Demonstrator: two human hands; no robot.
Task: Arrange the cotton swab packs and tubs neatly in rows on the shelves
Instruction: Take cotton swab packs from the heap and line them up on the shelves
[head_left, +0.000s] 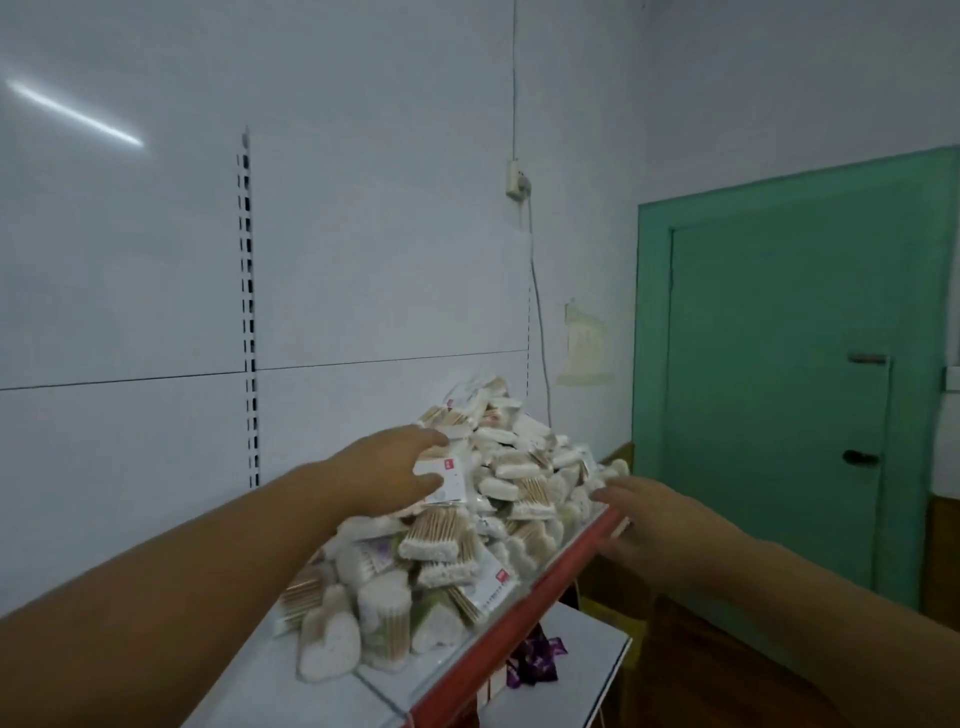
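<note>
A loose heap of cotton swab packs (498, 499) covers the right part of the white shelf (291, 691), which has a red front rail (524, 618). Round and heart-shaped tubs (332, 644) stand at the heap's near end. My left hand (395, 467) reaches into the top of the heap and grips a white pack with a red label (452, 475). My right hand (654, 525) is at the shelf's right front corner, fingers stretched toward the packs (605, 480) there and holding nothing.
A white back panel with a slotted upright (249, 312) rises behind the shelf. A lower shelf (571, 670) holds purple wrapped items (535, 660). A green door (779, 389) stands to the right, and a cable (537, 291) hangs from a wall socket.
</note>
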